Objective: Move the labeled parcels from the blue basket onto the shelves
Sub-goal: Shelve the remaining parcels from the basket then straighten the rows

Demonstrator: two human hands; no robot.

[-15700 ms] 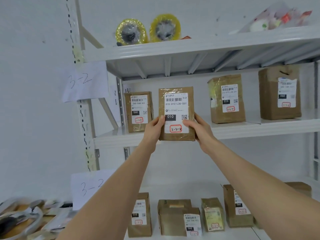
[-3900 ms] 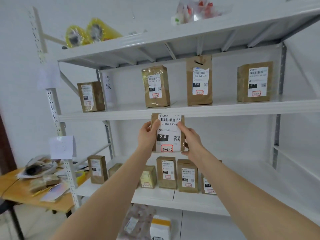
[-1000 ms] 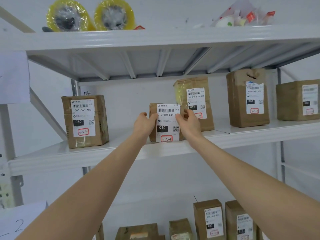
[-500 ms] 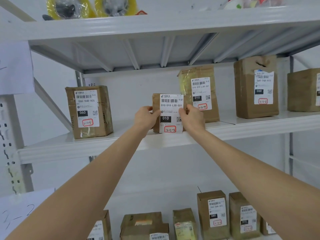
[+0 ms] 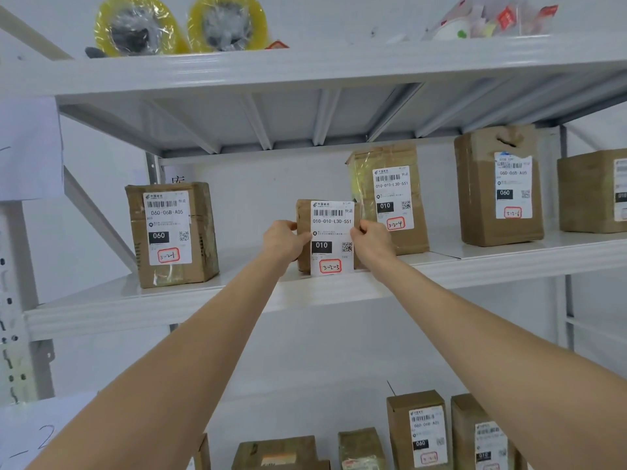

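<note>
Parcel 3-2-3 (image 5: 330, 237) stands upright near the front edge of the middle shelf (image 5: 339, 293), between parcel 3-2-1 (image 5: 171, 234) and parcel 3-2-4 (image 5: 390, 198). My left hand (image 5: 283, 240) and right hand (image 5: 371, 240) pinch its two sides, fingers curled round the edges. To do this well, I'd say: slide it back level with its neighbours, label out, base flat, then release both sides together so it can't tip. Count: five parcels on this shelf including mine, the rightmost cut by the frame. At least four lower parcels (image 5: 420, 432) below. Two yellow tape rolls (image 5: 139, 27) on the top shelf (image 5: 339, 67). Blue basket not in view.
</note>
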